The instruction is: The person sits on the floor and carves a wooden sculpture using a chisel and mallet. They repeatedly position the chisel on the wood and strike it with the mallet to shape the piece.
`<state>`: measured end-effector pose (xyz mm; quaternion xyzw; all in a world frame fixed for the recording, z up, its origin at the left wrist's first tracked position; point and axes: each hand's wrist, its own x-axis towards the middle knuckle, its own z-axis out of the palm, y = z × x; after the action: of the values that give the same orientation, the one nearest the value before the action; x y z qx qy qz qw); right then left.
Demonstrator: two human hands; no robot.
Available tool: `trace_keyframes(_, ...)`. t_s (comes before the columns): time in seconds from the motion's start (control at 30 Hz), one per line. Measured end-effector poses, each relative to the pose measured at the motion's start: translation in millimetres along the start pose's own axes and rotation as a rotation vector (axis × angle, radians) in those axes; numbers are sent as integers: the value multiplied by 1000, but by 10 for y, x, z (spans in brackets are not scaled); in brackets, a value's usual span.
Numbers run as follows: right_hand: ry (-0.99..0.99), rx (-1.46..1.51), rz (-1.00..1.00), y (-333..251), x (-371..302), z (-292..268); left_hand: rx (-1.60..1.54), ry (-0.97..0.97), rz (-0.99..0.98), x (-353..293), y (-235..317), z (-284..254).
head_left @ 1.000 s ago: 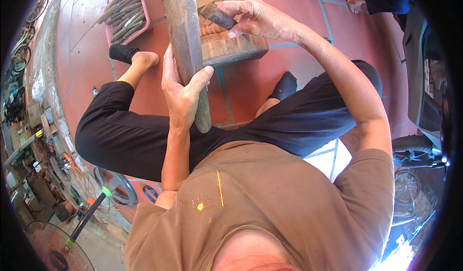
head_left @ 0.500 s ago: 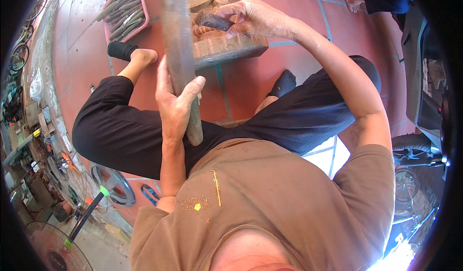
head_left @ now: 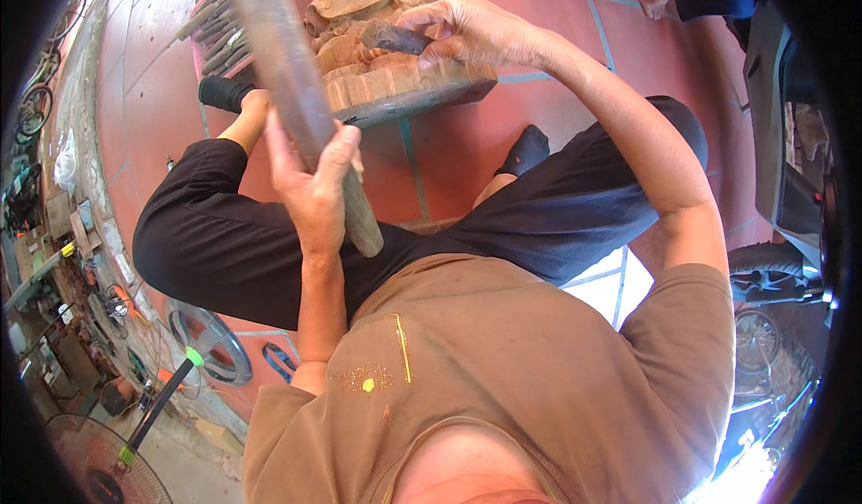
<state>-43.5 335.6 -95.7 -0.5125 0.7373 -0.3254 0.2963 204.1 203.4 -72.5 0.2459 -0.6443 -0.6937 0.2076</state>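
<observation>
Tilting farther left now, the wooden club (head_left: 280, 55) — clasped in the left grip (head_left: 312, 190) — leaves a wider gap from the dark tool (head_left: 393, 38) the right grip (head_left: 485, 35) pinches over the carved wood (head_left: 400, 89).

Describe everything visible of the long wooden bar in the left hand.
The long wooden bar looks grey-brown, broad above and narrowing to a rounded lower end. The left hand grips it around the narrower part. It slants up and leftward across the view, its far end cut off by the picture's top edge, its upper part blurred. The lower end shows in front of the dark trousers; whether they touch is unclear.
</observation>
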Motion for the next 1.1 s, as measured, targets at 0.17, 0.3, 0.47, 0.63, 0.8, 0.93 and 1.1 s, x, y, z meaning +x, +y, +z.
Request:
trace_keyframes(0.17,-5,-15,6,8,16,14,10,72,76,-51,-84,96)
trace_keyframes(0.3,3,-22,-58,31,23,22,171,-190,-133,0,-80,16)
trace_keyframes(0.47,17,-99,-52,9,15,24,-43,54,62,19,4,36)
trace_keyframes(0.63,39,-49,-145,113,44,56,138,-4,-23,-22,-129,124)
trace_keyframes(0.8,-43,-99,8,-28,36,8,-38,-39,-155,20,-100,65)
trace_keyframes(0.93,-40,-68,-3,-51,12,-1,-81,62,-30,53,-86,24)
trace_keyframes(1.1,14,-67,-97,95,30,57,66,-130,-160,29,-156,66)
